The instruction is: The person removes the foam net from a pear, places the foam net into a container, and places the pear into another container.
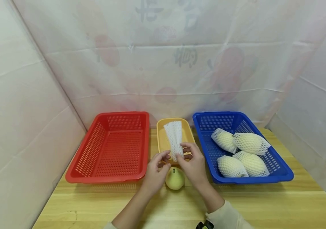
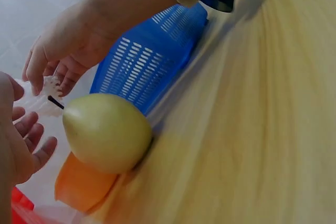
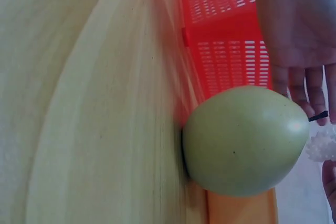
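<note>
A white foam fruit net (image 1: 175, 136) stands upright and flattened, its lower end pinched between thumb and fingers of my right hand (image 1: 192, 163). My left hand (image 1: 157, 170) is just left of the net's lower end, fingers loosely bent and holding nothing. In the left wrist view, the left hand (image 2: 21, 135) shows a gap between its fingers and the net (image 2: 47, 95). Below and between the hands, a yellow-green pear (image 1: 175, 178) rests on the table, stem up. The right wrist view shows the pear (image 3: 244, 140) close up, with the right hand mostly out of frame.
A red basket (image 1: 144, 149) is at the left, with nothing visible inside. Behind the hands lies a small yellow tray (image 1: 160, 140), partly covered by the net. The blue basket (image 1: 208, 152) at the right holds several pears (image 1: 251, 143) in foam nets. A fabric curtain (image 1: 163, 70) hangs behind.
</note>
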The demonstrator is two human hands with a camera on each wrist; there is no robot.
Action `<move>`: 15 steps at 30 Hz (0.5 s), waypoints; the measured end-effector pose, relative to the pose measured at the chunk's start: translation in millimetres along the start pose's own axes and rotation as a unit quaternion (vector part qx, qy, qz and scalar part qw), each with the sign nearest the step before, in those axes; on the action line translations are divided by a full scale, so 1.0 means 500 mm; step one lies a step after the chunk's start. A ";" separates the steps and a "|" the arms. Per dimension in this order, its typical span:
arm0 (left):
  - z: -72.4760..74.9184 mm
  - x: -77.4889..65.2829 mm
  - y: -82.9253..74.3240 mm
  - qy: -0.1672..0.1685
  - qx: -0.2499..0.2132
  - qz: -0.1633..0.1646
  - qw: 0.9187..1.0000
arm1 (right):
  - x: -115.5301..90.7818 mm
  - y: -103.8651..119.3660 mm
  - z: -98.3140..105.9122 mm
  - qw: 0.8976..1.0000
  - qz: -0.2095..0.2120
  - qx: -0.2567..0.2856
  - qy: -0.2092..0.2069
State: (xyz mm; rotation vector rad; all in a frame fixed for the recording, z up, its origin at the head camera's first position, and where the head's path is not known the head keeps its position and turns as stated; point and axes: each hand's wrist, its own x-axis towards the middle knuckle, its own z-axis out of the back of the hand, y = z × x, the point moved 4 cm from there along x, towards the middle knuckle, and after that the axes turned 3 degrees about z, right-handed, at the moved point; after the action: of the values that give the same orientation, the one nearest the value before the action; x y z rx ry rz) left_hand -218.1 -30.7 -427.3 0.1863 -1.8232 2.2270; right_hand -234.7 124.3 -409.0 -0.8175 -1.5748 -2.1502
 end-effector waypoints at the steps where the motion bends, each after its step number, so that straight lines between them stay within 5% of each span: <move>1: 0.000 -0.003 0.005 0.015 0.018 0.008 1.000 | 0.001 -0.003 0.000 1.000 -0.001 -0.003 0.000; 7: -0.007 -0.017 0.024 0.109 0.136 0.027 0.984 | 0.010 -0.025 0.000 1.000 -0.013 -0.024 -0.009; 15: -0.011 -0.016 0.032 0.126 0.161 0.006 0.979 | 0.026 -0.052 -0.014 0.994 -0.050 -0.097 0.010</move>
State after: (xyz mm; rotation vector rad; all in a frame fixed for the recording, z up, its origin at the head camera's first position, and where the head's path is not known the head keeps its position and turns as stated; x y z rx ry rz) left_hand -214.5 -29.3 -445.6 -0.0481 -1.3331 2.4166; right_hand -261.7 126.7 -421.8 -0.7880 -1.4419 -2.4051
